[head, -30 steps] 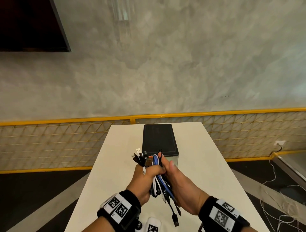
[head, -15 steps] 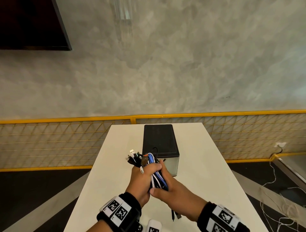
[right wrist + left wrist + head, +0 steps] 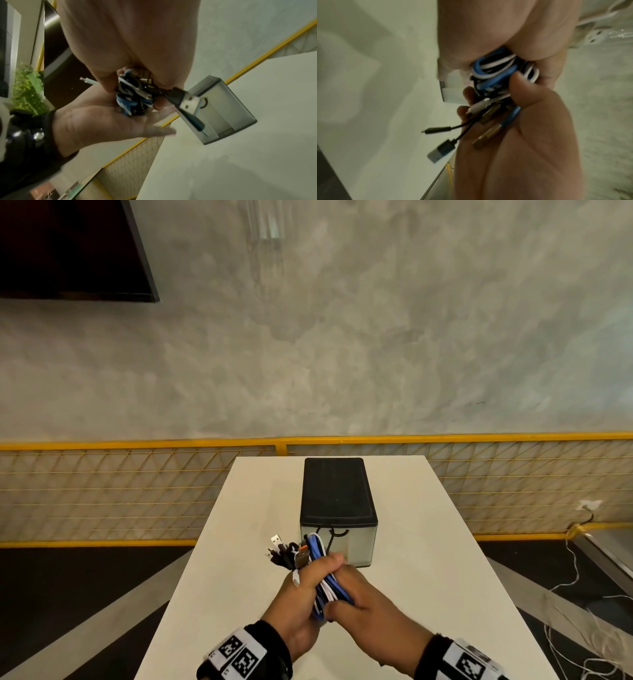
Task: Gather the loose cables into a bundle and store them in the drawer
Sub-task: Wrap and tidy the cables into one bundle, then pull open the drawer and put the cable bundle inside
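Note:
A bundle of blue, white and black cables [image 3: 323, 583] is gripped between both hands above the near part of the white table [image 3: 428, 577]. My left hand [image 3: 308, 577] wraps the upper part, where several plugs [image 3: 284, 549] fan out to the left. My right hand [image 3: 346, 590] closes round the lower loops from the right. In the left wrist view my thumb presses on the coiled cables [image 3: 496, 70]. A USB plug [image 3: 188, 102] sticks out in the right wrist view. The small drawer box [image 3: 337, 501], black-topped with a translucent front, stands just beyond the hands, drawer closed.
A yellow mesh railing [image 3: 137, 494] runs behind the table's far edge. Loose white cords [image 3: 582, 621] trail on the dark floor at the right, below a wall socket [image 3: 587, 505]. A green plant [image 3: 27, 89] shows in the right wrist view.
The cable ends that dangled below the hands have been folded up into the bundle. My right hand has shifted down to clasp the lower loops.

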The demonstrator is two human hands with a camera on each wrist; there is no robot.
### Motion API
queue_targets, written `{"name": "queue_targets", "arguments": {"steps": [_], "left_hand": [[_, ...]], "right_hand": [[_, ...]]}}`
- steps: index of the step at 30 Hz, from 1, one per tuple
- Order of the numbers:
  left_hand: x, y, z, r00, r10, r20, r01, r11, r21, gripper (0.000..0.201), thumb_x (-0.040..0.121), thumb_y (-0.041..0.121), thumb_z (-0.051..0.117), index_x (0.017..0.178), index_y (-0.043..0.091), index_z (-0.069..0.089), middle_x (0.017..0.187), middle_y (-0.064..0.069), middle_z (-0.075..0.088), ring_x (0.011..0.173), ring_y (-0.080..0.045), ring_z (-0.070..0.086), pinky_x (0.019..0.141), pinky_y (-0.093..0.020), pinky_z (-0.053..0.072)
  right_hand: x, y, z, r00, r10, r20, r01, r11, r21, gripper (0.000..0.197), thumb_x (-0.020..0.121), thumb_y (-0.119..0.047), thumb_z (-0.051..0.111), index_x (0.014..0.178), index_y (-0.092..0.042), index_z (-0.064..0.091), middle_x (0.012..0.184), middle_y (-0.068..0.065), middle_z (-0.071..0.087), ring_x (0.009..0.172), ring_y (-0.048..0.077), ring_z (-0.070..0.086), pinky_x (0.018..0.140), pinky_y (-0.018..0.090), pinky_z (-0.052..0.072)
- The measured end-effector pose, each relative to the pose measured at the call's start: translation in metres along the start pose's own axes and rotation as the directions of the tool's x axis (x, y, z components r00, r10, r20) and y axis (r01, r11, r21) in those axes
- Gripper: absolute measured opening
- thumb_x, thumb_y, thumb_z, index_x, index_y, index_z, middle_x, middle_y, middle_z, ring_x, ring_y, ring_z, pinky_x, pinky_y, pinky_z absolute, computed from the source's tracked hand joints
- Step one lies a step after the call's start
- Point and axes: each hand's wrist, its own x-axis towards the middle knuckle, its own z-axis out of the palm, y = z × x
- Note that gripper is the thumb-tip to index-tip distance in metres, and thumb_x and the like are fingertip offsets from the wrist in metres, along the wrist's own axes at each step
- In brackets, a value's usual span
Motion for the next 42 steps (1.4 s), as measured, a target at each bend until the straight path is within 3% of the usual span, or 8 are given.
{"name": "queue_targets", "arguments": {"steps": [8, 14, 19, 23, 25, 28, 33, 42], "left_hand": [[0.029, 0.002, -0.001, 0.992, 0.106, -0.061, -0.114, 0.983, -0.145, 0.065, 0.068, 0.030, 0.083, 0.121, 0.000, 0.061, 0.114, -0.018, 0.066, 0.110, -0.036, 0.066, 0.087, -0.044, 0.050], [0.059, 0.006, 0.005, 0.984, 0.124, -0.130, -0.140, 0.982, -0.124, 0.029, 0.064, 0.029, 0.082, 0.083, 0.015, 0.064, 0.079, -0.011, 0.057, 0.078, -0.027, 0.063, 0.068, -0.036, 0.044], [0.081, 0.008, 0.003, 0.987, 0.099, -0.123, -0.121, 0.975, -0.189, 0.014, 0.071, 0.020, 0.075, 0.084, 0.016, 0.071, 0.079, -0.009, 0.068, 0.077, -0.024, 0.069, 0.067, -0.033, 0.051], [0.097, 0.005, -0.003, 0.984, 0.062, -0.170, -0.105, 0.960, -0.259, 0.020, 0.070, 0.011, 0.068, 0.090, 0.009, 0.067, 0.081, -0.010, 0.068, 0.074, -0.025, 0.069, 0.065, -0.035, 0.056], [0.103, 0.003, -0.007, 0.979, 0.027, -0.201, -0.084, 0.956, -0.283, 0.016, 0.071, 0.007, 0.068, 0.086, 0.010, 0.065, 0.075, -0.008, 0.065, 0.068, -0.023, 0.067, 0.068, -0.036, 0.053], [0.104, 0.004, -0.014, 0.966, 0.026, -0.258, -0.113, 0.937, -0.330, 0.008, 0.083, 0.004, 0.058, 0.090, 0.007, 0.061, 0.063, -0.006, 0.063, 0.063, -0.022, 0.065, 0.076, -0.040, 0.048], [0.094, 0.012, -0.044, 0.934, 0.055, -0.354, -0.185, 0.921, -0.343, 0.012, 0.092, 0.003, 0.048, 0.091, 0.005, 0.059, 0.062, -0.007, 0.061, 0.071, -0.026, 0.061, 0.087, -0.049, 0.045], [0.068, 0.021, -0.071, 0.951, 0.060, -0.303, -0.173, 0.916, -0.361, 0.015, 0.072, 0.002, 0.064, 0.087, 0.004, 0.065, 0.069, -0.010, 0.061, 0.066, -0.027, 0.065, 0.088, -0.053, 0.048]], "right_hand": [[0.024, 0.003, -0.007, 1.000, 0.003, 0.024, -0.005, 0.998, 0.062, 0.064, 0.090, -0.016, 0.048, 0.134, -0.059, 0.032, 0.144, -0.038, 0.000, 0.145, -0.002, -0.015, 0.120, 0.032, 0.020], [0.048, 0.015, -0.024, 0.998, 0.026, 0.062, -0.032, 0.995, 0.099, 0.065, 0.092, -0.015, 0.045, 0.127, -0.065, 0.024, 0.124, -0.059, -0.002, 0.138, -0.004, -0.030, 0.121, 0.034, 0.012], [0.068, 0.027, -0.031, 0.982, 0.163, 0.097, -0.180, 0.961, 0.208, 0.065, 0.083, -0.032, 0.046, 0.139, -0.056, 0.026, 0.159, -0.018, 0.004, 0.142, 0.009, 0.010, 0.110, 0.033, 0.028], [0.083, 0.045, -0.038, 0.960, 0.240, 0.143, -0.279, 0.847, 0.453, 0.061, 0.088, -0.033, 0.046, 0.142, -0.047, 0.021, 0.145, -0.014, 0.039, 0.113, 0.000, 0.049, 0.068, 0.008, 0.045], [0.088, 0.057, -0.039, 0.957, 0.250, 0.148, -0.291, 0.806, 0.516, 0.043, 0.101, -0.040, 0.039, 0.139, -0.048, 0.024, 0.140, -0.014, 0.045, 0.116, -0.004, 0.051, 0.079, 0.008, 0.049], [0.099, 0.086, -0.037, 0.956, 0.293, 0.003, -0.283, 0.919, 0.275, 0.041, 0.098, -0.053, 0.035, 0.138, -0.048, 0.033, 0.137, -0.011, 0.051, 0.125, 0.007, 0.049, 0.109, 0.031, 0.039], [0.117, 0.128, -0.030, 0.940, 0.339, -0.046, -0.329, 0.857, -0.398, 0.075, 0.091, -0.045, 0.047, 0.150, -0.041, 0.000, 0.121, 0.000, 0.062, 0.107, 0.020, 0.060, 0.097, 0.038, 0.049], [0.130, 0.134, -0.015, 0.915, 0.373, -0.152, -0.388, 0.713, -0.584, 0.087, 0.085, -0.038, 0.045, 0.145, -0.045, -0.018, 0.117, 0.002, 0.058, 0.110, 0.027, 0.056, 0.089, 0.044, 0.050]]}}
